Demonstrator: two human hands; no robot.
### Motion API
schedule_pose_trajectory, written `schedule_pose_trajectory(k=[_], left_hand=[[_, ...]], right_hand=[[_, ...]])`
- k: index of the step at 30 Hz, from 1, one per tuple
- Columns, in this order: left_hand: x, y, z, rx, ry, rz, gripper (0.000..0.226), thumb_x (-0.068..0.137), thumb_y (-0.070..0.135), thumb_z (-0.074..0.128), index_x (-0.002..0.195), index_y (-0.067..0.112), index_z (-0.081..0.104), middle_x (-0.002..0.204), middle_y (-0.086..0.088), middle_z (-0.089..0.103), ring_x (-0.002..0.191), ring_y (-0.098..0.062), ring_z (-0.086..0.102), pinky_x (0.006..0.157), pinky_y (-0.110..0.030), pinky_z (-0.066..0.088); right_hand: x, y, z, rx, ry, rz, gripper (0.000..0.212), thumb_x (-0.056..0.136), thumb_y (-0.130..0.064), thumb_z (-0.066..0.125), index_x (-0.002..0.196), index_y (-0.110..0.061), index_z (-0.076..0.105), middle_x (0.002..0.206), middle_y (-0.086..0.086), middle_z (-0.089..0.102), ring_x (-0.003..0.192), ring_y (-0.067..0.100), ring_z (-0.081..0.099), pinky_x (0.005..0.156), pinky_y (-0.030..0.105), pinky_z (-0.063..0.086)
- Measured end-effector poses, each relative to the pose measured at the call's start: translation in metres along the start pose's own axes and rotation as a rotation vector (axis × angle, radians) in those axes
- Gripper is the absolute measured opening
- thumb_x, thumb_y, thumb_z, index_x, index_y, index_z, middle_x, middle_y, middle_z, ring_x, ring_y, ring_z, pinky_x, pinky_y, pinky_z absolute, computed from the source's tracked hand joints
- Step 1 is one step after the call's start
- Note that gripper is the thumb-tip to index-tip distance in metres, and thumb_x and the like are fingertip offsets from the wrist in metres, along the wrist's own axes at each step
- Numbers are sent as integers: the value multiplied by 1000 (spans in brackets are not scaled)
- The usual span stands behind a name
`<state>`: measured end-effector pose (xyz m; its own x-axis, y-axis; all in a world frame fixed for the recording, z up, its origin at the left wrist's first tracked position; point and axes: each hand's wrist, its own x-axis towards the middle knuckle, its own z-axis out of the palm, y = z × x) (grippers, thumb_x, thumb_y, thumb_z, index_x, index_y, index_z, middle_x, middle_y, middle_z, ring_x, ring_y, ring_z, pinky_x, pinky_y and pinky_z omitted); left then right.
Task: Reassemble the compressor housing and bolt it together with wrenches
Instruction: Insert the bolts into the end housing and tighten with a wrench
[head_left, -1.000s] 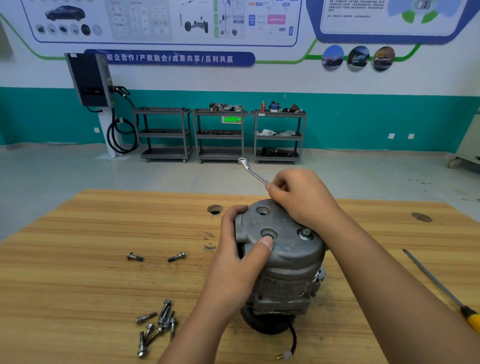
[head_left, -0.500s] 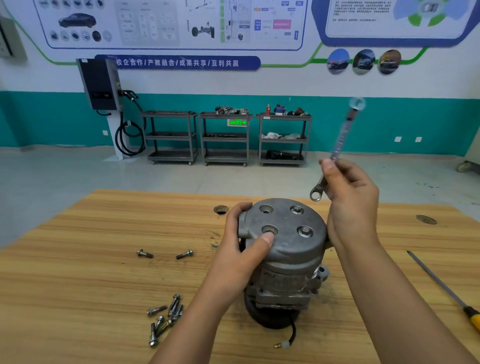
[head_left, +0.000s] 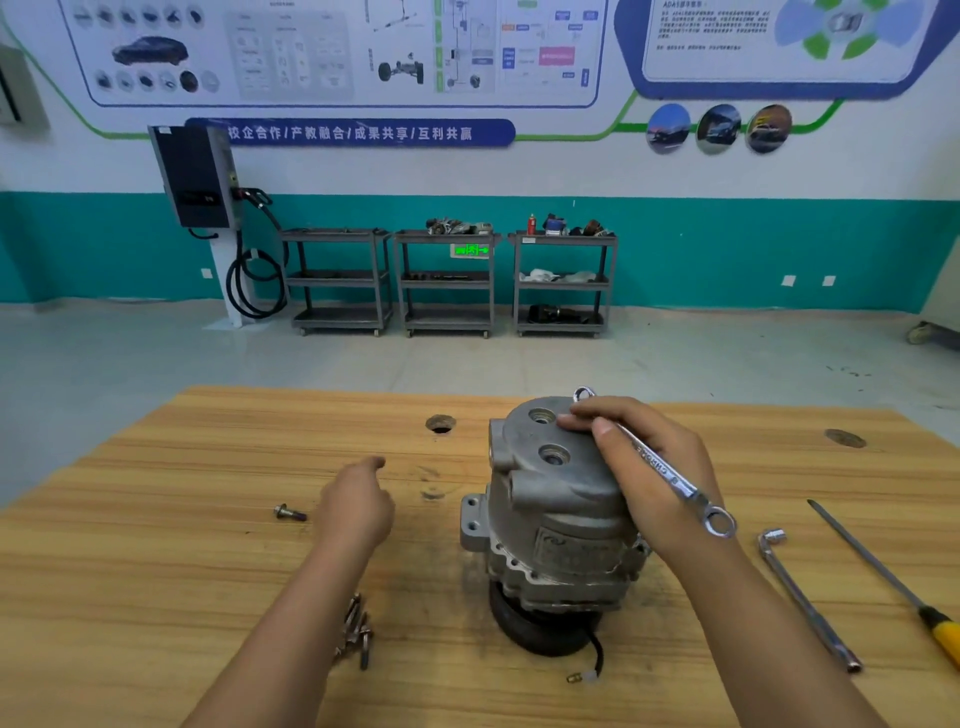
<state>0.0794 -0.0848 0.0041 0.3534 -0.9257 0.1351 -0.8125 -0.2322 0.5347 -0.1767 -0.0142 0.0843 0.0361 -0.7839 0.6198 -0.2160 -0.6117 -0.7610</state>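
The compressor housing (head_left: 558, 499) is stood upright on the wooden counter (head_left: 156, 571). Its top is touched by the right hand (head_left: 675, 447), in which a combination wrench (head_left: 655, 463) is pinched under the thumb. The left hand (head_left: 358, 501) is held low beside a loose bolt (head_left: 290, 513); whether anything is grasped in it cannot be told.

The wooden desk (head_left: 156, 571) in front of me carries the compressor (head_left: 556, 519), which stands on its dark pulley end, its thin black wire (head_left: 598, 656) trailing onto the wood. Left of the compressor lies a single bolt (head_left: 290, 513), and nearer me on that side a heap of bolts (head_left: 358, 631). To the compressor's right lie an L-shaped socket wrench (head_left: 805, 597) and, beyond it, a yellow-handled screwdriver (head_left: 883, 571). A round hole (head_left: 440, 423) opens behind the compressor, to its left.
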Motion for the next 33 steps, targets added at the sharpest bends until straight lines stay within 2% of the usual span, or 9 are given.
schedule_pose_trajectory(k=[2, 3, 6, 10, 16, 19, 22, 26, 33], left_hand=[[12, -18, 14, 332, -144, 18, 51, 95, 15, 44, 145, 22, 32, 138, -5, 50, 116, -27, 54, 89, -38, 50], [14, -23, 21, 420, -170, 48, 48, 96, 19, 41, 144, 22, 33, 135, -4, 52, 117, -27, 53, 91, -37, 49], [15, -27, 28, 413, -102, 70, 28, 96, 20, 44, 120, 20, 57, 114, -1, 60, 105, -23, 55, 82, -34, 50], [11, -24, 22, 316, -94, 84, 17, 93, 24, 55, 106, 17, 65, 106, -3, 64, 98, -22, 58, 79, -34, 51], [-22, 23, -18, -470, 116, 133, 15, 87, 24, 67, 100, 17, 69, 84, 8, 68, 78, -5, 61, 59, -17, 41], [-54, 60, -49, -890, 157, 220, 6, 87, 18, 66, 88, 22, 69, 70, 14, 71, 75, 6, 64, 60, -6, 46], [-86, 89, -71, -1117, 63, 360, 13, 83, 13, 67, 86, 24, 71, 78, 13, 73, 76, 5, 66, 65, -6, 47], [-108, 109, -75, -1083, -92, 477, 16, 78, 10, 72, 87, 23, 74, 77, 9, 73, 73, 1, 66, 66, -14, 51], [-106, 106, -71, -791, -1, 562, 18, 82, 18, 71, 95, 30, 73, 85, 22, 71, 83, 9, 63, 77, -11, 48]], right_hand=[[-2, -1, 0, -20, -23, -11, 26, 87, -20, 49, 95, -37, 67, 94, -16, 72, 98, -2, 64, 78, 10, 46], [-2, -1, 0, -24, -27, -18, 27, 87, -19, 48, 95, -37, 67, 95, -16, 72, 98, -2, 64, 78, 10, 46], [-4, -3, 3, -42, -19, -43, 27, 86, -17, 49, 94, -36, 67, 95, -16, 72, 100, 2, 64, 82, 18, 47], [-6, -3, 6, -79, -13, -48, 26, 85, -19, 49, 95, -36, 66, 95, -17, 71, 102, 7, 63, 86, 32, 48], [-6, -2, 5, -7, 17, -21, 25, 85, -17, 50, 90, -36, 66, 91, -15, 73, 96, 1, 65, 80, 15, 48], [-5, 0, 5, -4, 34, -11, 24, 85, -18, 50, 90, -35, 66, 90, -15, 73, 96, 0, 65, 80, 14, 47], [-6, -1, 6, -42, 45, -20, 24, 85, -19, 50, 92, -36, 65, 91, -17, 72, 97, 0, 64, 82, 23, 48], [-7, -5, 9, -139, 56, -60, 26, 83, -20, 51, 94, -40, 64, 92, -22, 70, 96, 6, 64, 83, 38, 51], [-10, -9, 10, -181, 68, -52, 22, 81, -21, 53, 92, -35, 66, 93, -20, 69, 97, 8, 63, 84, 43, 51]])
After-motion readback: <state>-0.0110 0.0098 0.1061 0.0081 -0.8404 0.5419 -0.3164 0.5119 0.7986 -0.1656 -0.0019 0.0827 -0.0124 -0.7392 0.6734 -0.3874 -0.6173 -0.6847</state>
